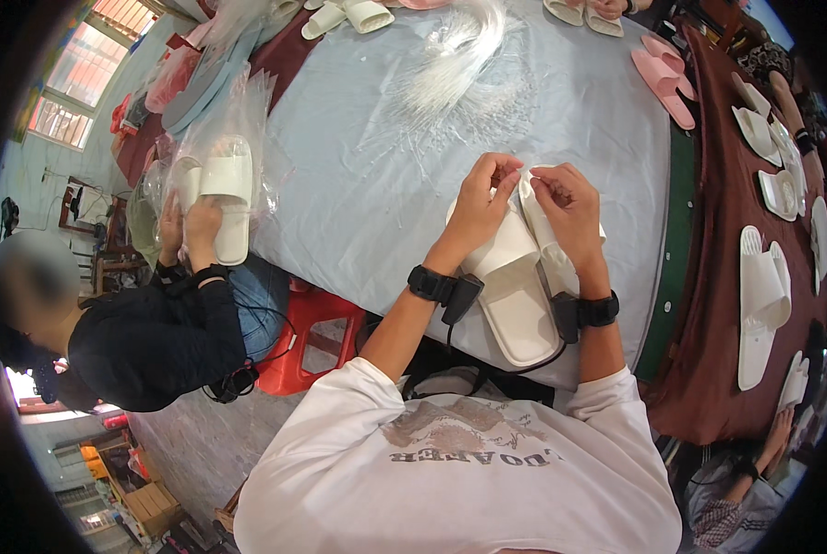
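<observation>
Both hands, left [480,198] and right [568,205], pinched the light, bendy white slippers [515,277] at their 12 o'clock tips.

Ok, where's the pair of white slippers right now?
In the head view, the white slippers lie centre frame on the grey table, under the left hand and right hand at their toe end.

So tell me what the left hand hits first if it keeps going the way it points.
Probably the right hand: the left hand points up and right over the slippers, fingertips nearly meeting. Depth is unclear.
</observation>
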Tool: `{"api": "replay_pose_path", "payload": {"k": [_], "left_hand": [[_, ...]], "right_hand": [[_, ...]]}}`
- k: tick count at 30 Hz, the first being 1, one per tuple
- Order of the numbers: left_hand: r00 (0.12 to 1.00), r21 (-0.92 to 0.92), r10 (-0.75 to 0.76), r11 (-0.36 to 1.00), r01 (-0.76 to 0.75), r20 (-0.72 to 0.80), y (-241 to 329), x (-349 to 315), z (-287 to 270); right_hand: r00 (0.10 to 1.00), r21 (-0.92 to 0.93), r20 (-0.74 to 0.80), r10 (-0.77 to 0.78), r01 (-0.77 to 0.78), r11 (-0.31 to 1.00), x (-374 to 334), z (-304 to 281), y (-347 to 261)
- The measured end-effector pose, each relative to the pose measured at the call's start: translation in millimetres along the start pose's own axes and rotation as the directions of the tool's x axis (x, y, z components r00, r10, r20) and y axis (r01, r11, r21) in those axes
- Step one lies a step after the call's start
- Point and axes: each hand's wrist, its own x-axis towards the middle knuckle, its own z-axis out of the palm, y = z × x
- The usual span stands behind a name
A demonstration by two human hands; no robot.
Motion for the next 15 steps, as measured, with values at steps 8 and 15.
{"api": "replay_pose_path", "payload": {"k": [8,15], "left_hand": [[1.0,0.061,0.001,0.998,-0.001,-0.005,1.7,0.3,1.1],[1.0,0.061,0.002,0.998,-0.002,-0.001,3.9,-0.1,1.1]], "right_hand": [[0.992,-0.133,-0.023,-0.127,0.123,0.983,-0.3,2.9,-4.8],[0.992,-0.176,0.02,-0.125,0.127,0.976,-0.5,1.3,-7.8]]}}
